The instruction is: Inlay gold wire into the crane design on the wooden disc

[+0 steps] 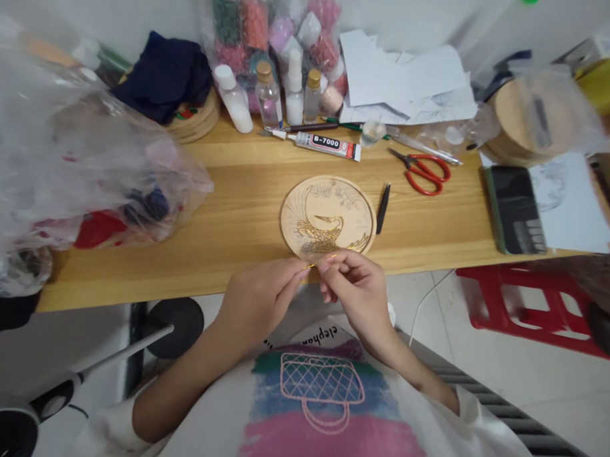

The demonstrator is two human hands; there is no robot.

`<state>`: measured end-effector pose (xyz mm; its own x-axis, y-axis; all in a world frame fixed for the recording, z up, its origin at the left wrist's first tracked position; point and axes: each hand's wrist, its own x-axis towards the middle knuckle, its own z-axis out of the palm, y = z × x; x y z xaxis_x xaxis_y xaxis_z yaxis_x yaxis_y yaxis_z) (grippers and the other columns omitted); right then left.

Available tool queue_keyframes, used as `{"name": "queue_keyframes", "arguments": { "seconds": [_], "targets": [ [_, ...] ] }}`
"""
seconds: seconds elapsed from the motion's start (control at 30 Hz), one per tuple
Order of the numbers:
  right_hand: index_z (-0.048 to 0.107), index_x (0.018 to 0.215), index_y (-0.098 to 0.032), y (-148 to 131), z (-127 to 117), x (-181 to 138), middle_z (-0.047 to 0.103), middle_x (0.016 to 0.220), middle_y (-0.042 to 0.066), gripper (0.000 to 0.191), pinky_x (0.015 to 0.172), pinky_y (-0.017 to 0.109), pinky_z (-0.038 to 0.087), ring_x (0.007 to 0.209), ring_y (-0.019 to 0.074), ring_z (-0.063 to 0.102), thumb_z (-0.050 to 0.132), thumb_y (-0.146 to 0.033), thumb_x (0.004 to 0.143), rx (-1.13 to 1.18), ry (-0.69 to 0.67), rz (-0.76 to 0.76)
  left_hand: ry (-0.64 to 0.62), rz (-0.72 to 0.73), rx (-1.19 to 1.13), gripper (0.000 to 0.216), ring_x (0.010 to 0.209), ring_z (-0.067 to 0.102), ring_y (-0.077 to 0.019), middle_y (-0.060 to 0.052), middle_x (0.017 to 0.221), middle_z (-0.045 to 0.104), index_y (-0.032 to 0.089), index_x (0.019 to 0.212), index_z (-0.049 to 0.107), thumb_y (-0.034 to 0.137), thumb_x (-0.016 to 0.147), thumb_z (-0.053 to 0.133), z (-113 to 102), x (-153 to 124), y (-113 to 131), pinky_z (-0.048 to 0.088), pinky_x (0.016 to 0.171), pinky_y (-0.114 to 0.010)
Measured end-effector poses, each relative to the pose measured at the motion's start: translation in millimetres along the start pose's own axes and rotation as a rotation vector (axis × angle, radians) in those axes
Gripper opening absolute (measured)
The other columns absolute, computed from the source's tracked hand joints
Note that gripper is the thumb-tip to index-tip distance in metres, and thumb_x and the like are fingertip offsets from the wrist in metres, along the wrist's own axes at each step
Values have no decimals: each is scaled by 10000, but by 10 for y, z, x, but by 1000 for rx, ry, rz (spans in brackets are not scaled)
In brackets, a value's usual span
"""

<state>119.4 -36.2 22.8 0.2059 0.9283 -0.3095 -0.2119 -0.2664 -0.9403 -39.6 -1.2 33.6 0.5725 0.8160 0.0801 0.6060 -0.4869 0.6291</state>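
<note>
A thin strand of gold wire is pinched between the fingertips of both my hands, at the table's front edge. My left hand is closed on its left part, and my right hand grips it a short way to the right, thumb against forefinger. Just beyond my fingers lies a round wooden plate with a raised rim. It carries a line drawing of a crane and flowers; the bird's body, neck and wing are partly outlined in gold. My fingertips overlap the plate's near edge. Black tweezers rest right of it.
Red-handled pliers or snips and a B-7000 glue tube lie farther back. Several small bottles and papers line the wall. A phone sits at right, a large plastic bag at left. A red stool stands below.
</note>
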Motion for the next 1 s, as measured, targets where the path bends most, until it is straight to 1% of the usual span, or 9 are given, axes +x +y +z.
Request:
{"name": "queue_keyframes", "arguments": {
  "seconds": [0.1, 0.17, 0.27, 0.37, 0.47, 0.63, 0.77, 0.93, 1.0],
  "targets": [
    [671, 795, -226, 8, -102, -17, 597, 520, -58, 125, 416, 219, 419, 415, 88, 511, 699, -347, 796, -116, 18, -88, 33, -63, -64, 274, 774, 731, -200, 1, 902, 786, 251, 962, 727, 318, 993, 463, -33, -62, -94, 529, 651, -306],
    [695, 848, -231, -16, -250, 38, 646, 600, -34, 88, 493, 239, 476, 497, 105, 569, 685, -316, 825, -286, 166, -267, 43, -111, -91, 263, 759, 729, -194, 4, 880, 786, 248, 935, 731, 314, 980, 481, -53, -75, -138, 531, 639, -298],
    [709, 912, -228, -87, -529, 238, 733, 817, 41, 119, 655, 305, 550, 703, 163, 664, 616, -300, 895, -693, 392, -597, 71, -178, -152, 255, 733, 713, -187, -1, 843, 779, 244, 885, 731, 330, 956, 502, -62, -43, -196, 527, 626, -292],
    [723, 962, -208, -155, -749, 476, 756, 992, 105, 210, 857, 406, 560, 942, 235, 694, 537, -305, 940, -1034, 248, -748, 67, -246, -268, 238, 720, 692, -183, -1, 829, 772, 245, 826, 732, 353, 912, 537, -77, 23, -233, 527, 623, -290],
    [725, 1061, -174, -173, -846, 612, 748, 1146, 131, 282, 987, 457, 523, 1093, 265, 674, 476, -272, 969, -1215, 101, -771, 47, -292, -413, 229, 677, 665, -171, -10, 787, 763, 231, 779, 741, 370, 871, 584, -118, 80, -233, 506, 586, -278],
    [692, 1166, -132, -69, -888, 577, 717, 1247, 138, 313, 1022, 425, 532, 1186, 246, 663, 454, -230, 988, -1243, 28, -817, 37, -306, -496, 235, 673, 662, -166, -16, 776, 768, 224, 784, 766, 395, 842, 615, -196, 126, -208, 502, 581, -265],
    [652, 1218, -116, 45, -873, 453, 704, 1267, 152, 309, 992, 416, 557, 1181, 251, 672, 473, -206, 983, -1237, 73, -894, 24, -350, -528, 255, 676, 656, -166, -26, 766, 767, 211, 786, 780, 420, 812, 637, -227, 160, -212, 493, 584, -254],
    [646, 1192, -139, -43, -667, 253, 755, 1109, 140, 277, 953, 449, 563, 1116, 276, 671, 544, -254, 961, -1190, 187, -923, -38, -317, -523, 251, 683, 665, -172, -31, 772, 770, 209, 790, 783, 408, 828, 635, -237, 204, -212, 487, 574, -246],
    [638, 1191, -150, -142, -535, 184, 751, 1104, 131, 281, 926, 425, 563, 1049, 252, 675, 597, -275, 942, -1133, 116, -987, -73, -270, -527, 251, 686, 671, -170, -27, 783, 773, 206, 812, 780, 395, 856, 621, -233, 215, -199, 498, 581, -246]
  ]
}}
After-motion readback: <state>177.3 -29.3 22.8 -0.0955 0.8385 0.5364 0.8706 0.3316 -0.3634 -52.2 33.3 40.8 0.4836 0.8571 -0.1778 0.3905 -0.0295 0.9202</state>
